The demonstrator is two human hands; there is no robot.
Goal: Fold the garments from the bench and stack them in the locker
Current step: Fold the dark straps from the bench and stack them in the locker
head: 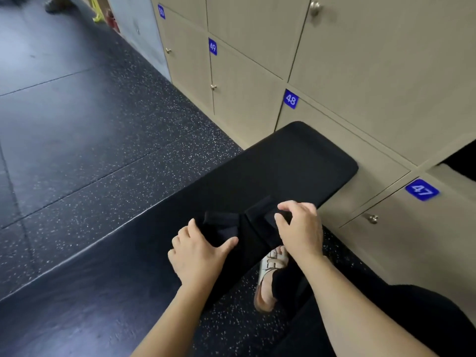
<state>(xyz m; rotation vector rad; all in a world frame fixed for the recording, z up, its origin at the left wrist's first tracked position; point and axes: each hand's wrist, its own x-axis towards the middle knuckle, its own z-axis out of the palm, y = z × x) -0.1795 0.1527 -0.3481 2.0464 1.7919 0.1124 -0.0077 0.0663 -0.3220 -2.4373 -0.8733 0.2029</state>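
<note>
Garment [244,228]: black cloth, partly folded, lying on the near half of the black padded bench [296,161], with one edge hanging over the bench's right side. Black on black leaves its full outline hard to trace.

Left hand [198,253]: resting on the garment's left portion, towards the bench's left edge. The thumb lies straight across the cloth; the other fingers are bent at the fold's outer edge, and whether they clasp cloth or merely press it cannot be told.

Right hand [300,228]: at the bench's right edge, fingers curled, thumb and forefinger pinching a raised fold of the garment.

Both forearms reach in from the near end of the bench, bare to the frame's lower border.

Lockers [257,104]: beige doors with small metal knobs, standing just beyond the far end of the bench and along its right side. Blue number plates read 48 [291,99], directly past the bench's far end, and 47 [422,189], to the bench's right. A dark opening [461,158] shows above plate 47, at the frame's right border.

Sandal [270,274]: pale, strapped, worn on a foot on the floor right of the bench, below the right hand.

Floor [103,150]: dark speckled rubber tiles, extending left of the bench.
</note>
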